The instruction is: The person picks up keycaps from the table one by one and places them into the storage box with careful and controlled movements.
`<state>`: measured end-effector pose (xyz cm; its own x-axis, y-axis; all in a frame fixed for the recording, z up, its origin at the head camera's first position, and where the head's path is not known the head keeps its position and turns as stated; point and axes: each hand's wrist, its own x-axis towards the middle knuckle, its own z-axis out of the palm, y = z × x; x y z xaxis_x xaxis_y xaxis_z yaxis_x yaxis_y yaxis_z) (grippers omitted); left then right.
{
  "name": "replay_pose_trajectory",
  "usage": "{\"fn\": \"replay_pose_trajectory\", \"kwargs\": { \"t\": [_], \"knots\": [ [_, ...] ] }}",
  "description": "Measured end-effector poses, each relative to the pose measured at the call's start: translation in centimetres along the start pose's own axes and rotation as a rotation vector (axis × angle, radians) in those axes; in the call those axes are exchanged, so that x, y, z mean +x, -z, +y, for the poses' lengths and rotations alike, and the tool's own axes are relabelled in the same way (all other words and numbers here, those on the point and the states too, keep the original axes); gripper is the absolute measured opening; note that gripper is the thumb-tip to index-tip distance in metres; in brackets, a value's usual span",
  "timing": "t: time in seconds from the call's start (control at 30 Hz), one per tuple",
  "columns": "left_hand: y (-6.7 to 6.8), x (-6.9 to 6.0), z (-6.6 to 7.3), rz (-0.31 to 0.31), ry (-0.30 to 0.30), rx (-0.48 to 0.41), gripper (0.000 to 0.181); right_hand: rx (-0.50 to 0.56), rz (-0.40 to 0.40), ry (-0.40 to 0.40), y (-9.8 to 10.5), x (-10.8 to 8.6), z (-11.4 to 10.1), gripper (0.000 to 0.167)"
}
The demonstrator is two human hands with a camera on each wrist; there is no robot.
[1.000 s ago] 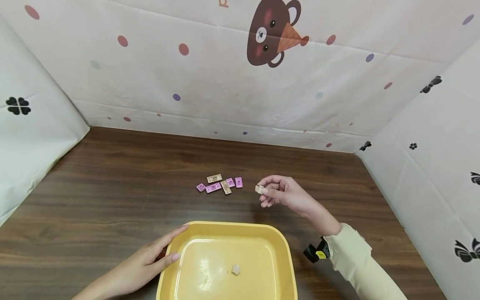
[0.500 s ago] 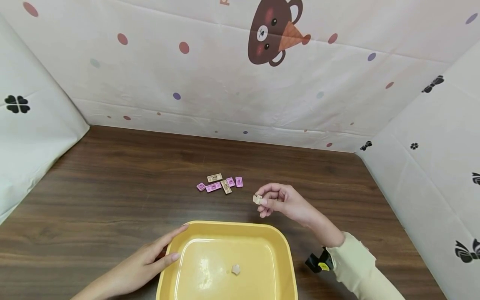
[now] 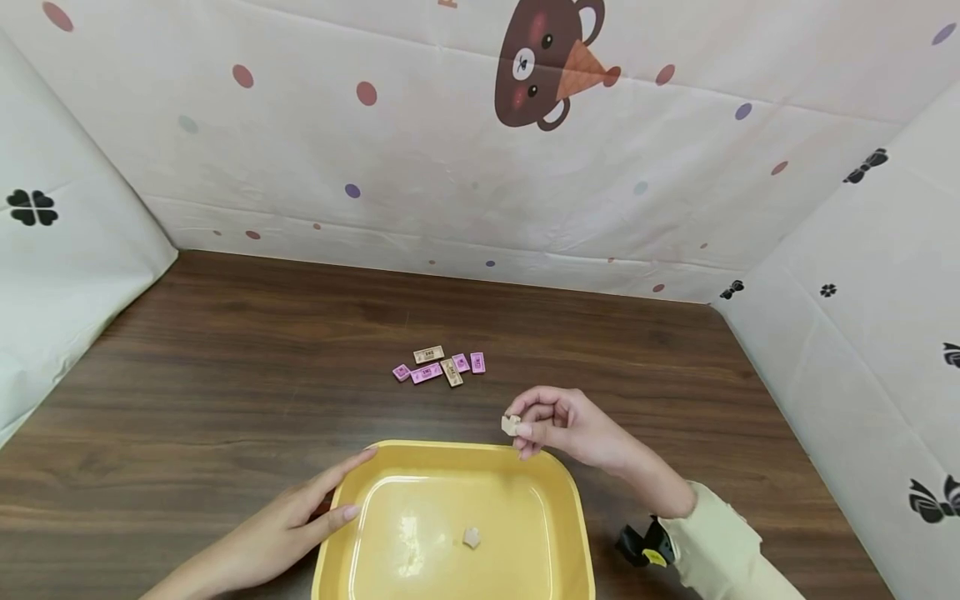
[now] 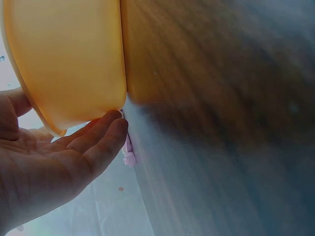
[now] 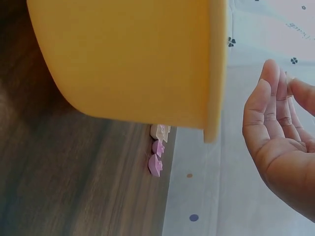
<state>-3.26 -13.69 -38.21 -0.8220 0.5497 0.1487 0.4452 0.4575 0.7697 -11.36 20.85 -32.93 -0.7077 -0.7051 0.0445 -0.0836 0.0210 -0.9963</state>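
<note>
Okay, right hand pinches a small pale piece between thumb and fingers, raised near the far rim of the yellow tray. Left hand grips the tray's far left corner, thumb inside, fingers outside. Second pale piece lies on the tray floor. Past the tray, four pink blocks and two tan blocks sit clustered on the brown surface; dark top markings too small to read. Yellow label on black wrist device: also unreadable. Wall sheet has a cut-off orange character, bear print beside it.
</note>
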Motion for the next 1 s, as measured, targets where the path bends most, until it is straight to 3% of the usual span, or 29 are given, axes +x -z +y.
{"fn": "replay_pose_trajectory", "kwargs": {
  "t": [0.23, 0.53, 0.7, 1.0],
  "knots": [
    [0.0, 0.0, 0.0, -0.004, -0.004, -0.016, 0.055, 0.021, -0.055, 0.035, -0.7, -0.5, 0.4, 0.023],
    [0.0, 0.1, 0.0, -0.019, 0.005, -0.049, 0.055, 0.001, -0.117, -0.004, -1.6, -0.9, 0.9, 0.022],
    [0.0, 0.1, 0.0, -0.003, 0.001, 0.006, 0.055, -0.009, -0.174, -0.021, -2.0, -0.9, 1.0, 0.022],
    [0.0, 0.0, 0.0, -0.009, 0.000, -0.031, 0.055, -0.022, -0.286, -0.079, -2.8, -1.0, 1.6, 0.021]
  ]
}}
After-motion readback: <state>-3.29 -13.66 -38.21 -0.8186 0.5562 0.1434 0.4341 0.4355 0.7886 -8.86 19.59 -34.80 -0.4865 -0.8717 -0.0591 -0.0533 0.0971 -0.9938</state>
